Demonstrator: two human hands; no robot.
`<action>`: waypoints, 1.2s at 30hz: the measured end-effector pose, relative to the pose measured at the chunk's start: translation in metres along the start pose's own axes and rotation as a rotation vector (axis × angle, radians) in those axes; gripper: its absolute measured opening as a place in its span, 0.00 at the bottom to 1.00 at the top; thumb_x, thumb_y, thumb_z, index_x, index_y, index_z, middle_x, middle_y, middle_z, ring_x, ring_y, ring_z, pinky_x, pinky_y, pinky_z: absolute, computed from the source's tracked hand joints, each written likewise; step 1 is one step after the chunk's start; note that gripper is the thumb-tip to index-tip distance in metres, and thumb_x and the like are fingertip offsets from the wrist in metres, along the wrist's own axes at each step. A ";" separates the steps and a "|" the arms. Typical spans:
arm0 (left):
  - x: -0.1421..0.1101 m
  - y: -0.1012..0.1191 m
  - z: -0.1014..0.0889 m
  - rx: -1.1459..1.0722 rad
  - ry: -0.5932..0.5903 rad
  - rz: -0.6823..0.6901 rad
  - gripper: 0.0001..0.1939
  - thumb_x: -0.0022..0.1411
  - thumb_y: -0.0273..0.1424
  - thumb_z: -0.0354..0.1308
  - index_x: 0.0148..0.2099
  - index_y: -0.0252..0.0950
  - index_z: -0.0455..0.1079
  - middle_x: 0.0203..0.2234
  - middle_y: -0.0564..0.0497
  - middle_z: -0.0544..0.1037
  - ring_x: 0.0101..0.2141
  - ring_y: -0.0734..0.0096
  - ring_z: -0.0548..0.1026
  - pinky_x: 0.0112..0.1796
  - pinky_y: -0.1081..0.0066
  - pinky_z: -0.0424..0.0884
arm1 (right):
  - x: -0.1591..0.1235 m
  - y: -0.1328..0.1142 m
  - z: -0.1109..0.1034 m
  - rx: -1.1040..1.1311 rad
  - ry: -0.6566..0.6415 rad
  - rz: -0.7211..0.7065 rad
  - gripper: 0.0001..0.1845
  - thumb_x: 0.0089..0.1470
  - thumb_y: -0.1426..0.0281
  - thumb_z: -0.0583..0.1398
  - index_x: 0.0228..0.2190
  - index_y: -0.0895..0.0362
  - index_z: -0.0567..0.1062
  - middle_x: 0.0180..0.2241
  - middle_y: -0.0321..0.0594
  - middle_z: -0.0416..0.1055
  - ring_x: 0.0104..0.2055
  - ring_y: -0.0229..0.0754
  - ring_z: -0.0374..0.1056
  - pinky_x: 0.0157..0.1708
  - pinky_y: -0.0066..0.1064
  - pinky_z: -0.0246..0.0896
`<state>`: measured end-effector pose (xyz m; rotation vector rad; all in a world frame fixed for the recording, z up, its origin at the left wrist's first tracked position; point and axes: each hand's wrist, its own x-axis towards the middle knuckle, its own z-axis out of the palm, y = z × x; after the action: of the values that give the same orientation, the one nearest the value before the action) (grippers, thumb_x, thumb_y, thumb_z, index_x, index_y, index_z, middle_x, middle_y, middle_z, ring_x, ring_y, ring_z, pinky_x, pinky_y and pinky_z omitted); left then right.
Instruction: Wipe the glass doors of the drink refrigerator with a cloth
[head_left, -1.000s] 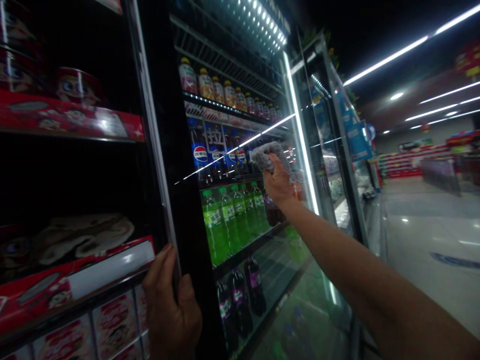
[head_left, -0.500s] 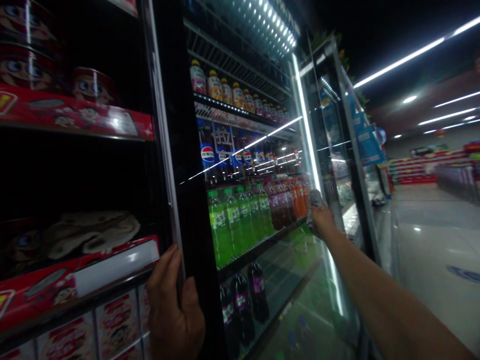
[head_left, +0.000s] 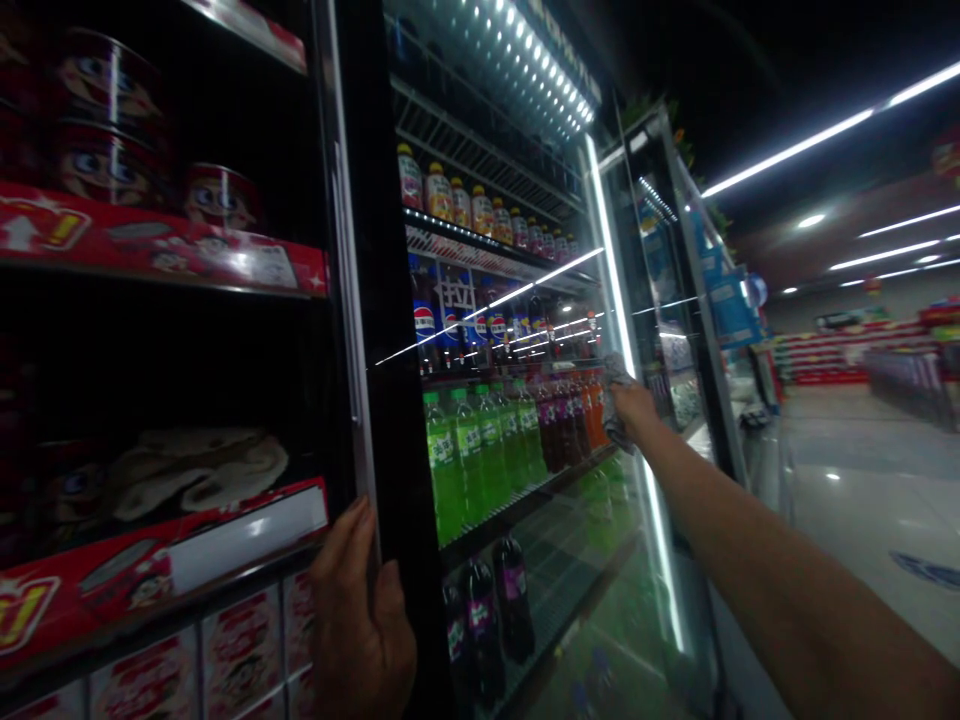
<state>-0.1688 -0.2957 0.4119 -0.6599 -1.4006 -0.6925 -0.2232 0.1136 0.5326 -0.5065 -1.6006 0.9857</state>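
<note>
My right hand (head_left: 636,408) is closed around a crumpled grey cloth (head_left: 616,405), which lies against the glass door (head_left: 592,560) of a lit drinks cooler near its bright right edge strip. My right arm is stretched far forward. Lower left, my left hand (head_left: 364,620) rests with fingers extended and thumb apart on the metal edge (head_left: 366,470) between the shelf unit and the cooler's black frame (head_left: 409,500). It holds nothing that I can see. Behind the glass stand green soda bottles (head_left: 469,445), orange bottles (head_left: 592,405) and dark bottles (head_left: 514,600).
At left, a shelf unit with red edging (head_left: 247,260) carries cartoon-printed tins (head_left: 105,170) and a pale bundled cloth (head_left: 199,470). Beyond the cooler, another glass-fronted cabinet (head_left: 675,330) stands beside the shiny aisle floor (head_left: 832,520).
My right hand has slid slightly up and left on the glass with the cloth. My left hand stays against the metal edge. The view has shifted a little.
</note>
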 end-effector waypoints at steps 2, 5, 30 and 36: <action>0.001 0.000 0.000 -0.010 0.005 0.014 0.32 0.67 0.21 0.49 0.71 0.36 0.50 0.59 0.41 0.66 0.65 0.74 0.58 0.63 0.77 0.52 | -0.001 -0.033 0.002 0.038 -0.007 -0.047 0.21 0.56 0.68 0.56 0.48 0.63 0.76 0.37 0.47 0.76 0.34 0.44 0.71 0.36 0.32 0.67; 0.002 0.001 0.001 -0.040 0.020 0.024 0.33 0.66 0.19 0.49 0.71 0.37 0.49 0.60 0.42 0.65 0.66 0.78 0.56 0.65 0.79 0.50 | -0.011 -0.085 0.006 0.096 -0.017 -0.163 0.21 0.55 0.68 0.57 0.49 0.60 0.76 0.40 0.46 0.76 0.40 0.44 0.72 0.43 0.34 0.68; -0.005 -0.001 0.006 -0.100 0.033 0.008 0.32 0.65 0.17 0.49 0.70 0.32 0.51 0.60 0.41 0.64 0.67 0.77 0.55 0.67 0.77 0.49 | -0.086 -0.267 0.045 0.133 -0.178 -1.243 0.25 0.59 0.68 0.55 0.58 0.53 0.67 0.64 0.42 0.60 0.67 0.46 0.55 0.70 0.44 0.46; -0.005 0.000 0.007 -0.105 0.031 -0.003 0.32 0.65 0.18 0.50 0.70 0.34 0.51 0.61 0.42 0.64 0.67 0.74 0.57 0.66 0.75 0.52 | -0.045 -0.265 0.048 0.164 -0.103 -1.081 0.21 0.61 0.68 0.54 0.55 0.52 0.69 0.60 0.40 0.65 0.64 0.45 0.58 0.67 0.46 0.50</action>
<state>-0.1736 -0.2902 0.4072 -0.7270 -1.3439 -0.7796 -0.2090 -0.0842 0.7210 0.5171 -1.5399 0.2954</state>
